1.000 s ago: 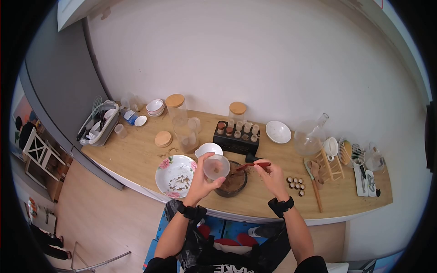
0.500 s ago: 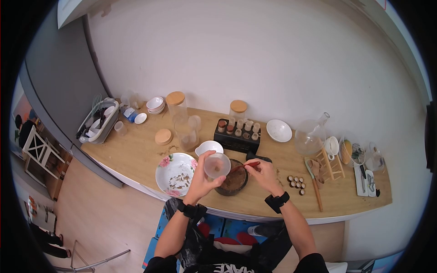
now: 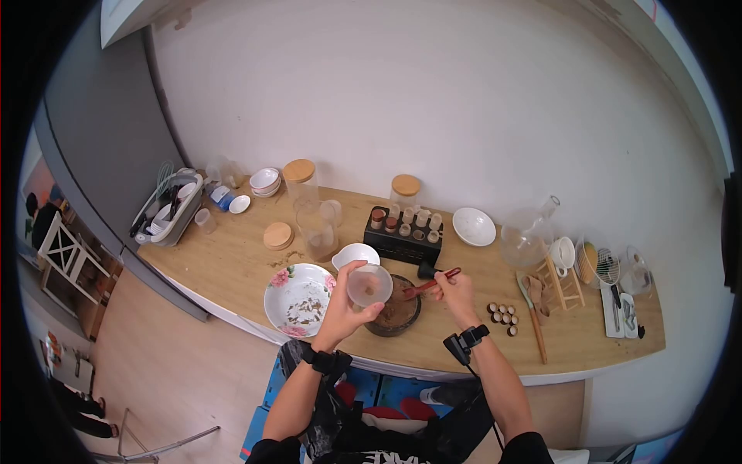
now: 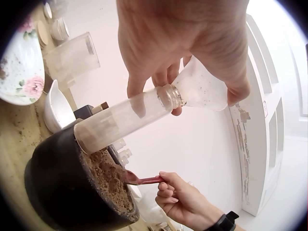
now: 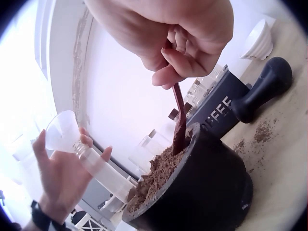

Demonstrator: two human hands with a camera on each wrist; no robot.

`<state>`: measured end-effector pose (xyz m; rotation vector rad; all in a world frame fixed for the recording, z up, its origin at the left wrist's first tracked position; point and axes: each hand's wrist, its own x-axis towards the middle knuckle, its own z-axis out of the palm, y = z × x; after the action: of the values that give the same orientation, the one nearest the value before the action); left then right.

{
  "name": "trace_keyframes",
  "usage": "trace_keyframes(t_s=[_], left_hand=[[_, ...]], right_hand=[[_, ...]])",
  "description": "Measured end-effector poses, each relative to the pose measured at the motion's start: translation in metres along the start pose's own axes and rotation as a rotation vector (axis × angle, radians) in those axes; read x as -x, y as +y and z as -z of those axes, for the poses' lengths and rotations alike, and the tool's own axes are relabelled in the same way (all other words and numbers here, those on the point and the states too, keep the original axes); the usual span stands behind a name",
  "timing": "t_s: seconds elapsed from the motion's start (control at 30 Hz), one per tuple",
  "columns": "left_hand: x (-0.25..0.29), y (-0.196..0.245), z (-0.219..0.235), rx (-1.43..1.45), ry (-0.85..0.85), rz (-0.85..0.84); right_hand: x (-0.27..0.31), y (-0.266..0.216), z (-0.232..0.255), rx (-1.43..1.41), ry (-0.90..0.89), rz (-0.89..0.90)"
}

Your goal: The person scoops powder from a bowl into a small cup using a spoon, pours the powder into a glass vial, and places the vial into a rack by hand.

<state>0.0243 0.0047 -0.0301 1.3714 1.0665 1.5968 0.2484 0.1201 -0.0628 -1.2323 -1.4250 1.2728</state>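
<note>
Head view shows us the wooden surface [image 3: 232, 267]; near its front edge stands the black mortar [image 3: 394, 313] of brown powder. Our left hand [image 3: 344, 305] grips a glass tube with funnel [image 3: 369, 284]. Our right hand [image 3: 456, 290] pinches the red spoon [image 3: 427, 285], which dipped from level into the powder, so another scoop seems started.
</note>
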Motion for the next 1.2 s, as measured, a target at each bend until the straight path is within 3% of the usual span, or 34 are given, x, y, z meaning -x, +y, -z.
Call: trace_keyframes(t_s=[0.13,0.27,0.47,0.73,1.2], left_hand=[[0.0,0.001,0.0,0.012,-0.001,-0.007],[0.0,0.001,0.0,0.014,0.003,-0.003],[-0.001,0.001,0.001,-0.006,-0.018,-0.004],[-0.002,0.004,0.002,-0.033,-0.023,0.022],[-0.003,0.0,0.0,-0.054,-0.012,-0.003]], right_hand=[[-0.002,-0.024,0.013,-0.056,0.022,-0.05],[0.004,-0.079,0.017,-0.142,0.039,-0.04],[0.015,-0.139,0.003,-0.26,-0.109,0.075],[0.018,-0.131,-0.023,-0.144,-0.187,0.118],[0.022,-0.123,-0.023,-0.091,-0.238,0.209]])
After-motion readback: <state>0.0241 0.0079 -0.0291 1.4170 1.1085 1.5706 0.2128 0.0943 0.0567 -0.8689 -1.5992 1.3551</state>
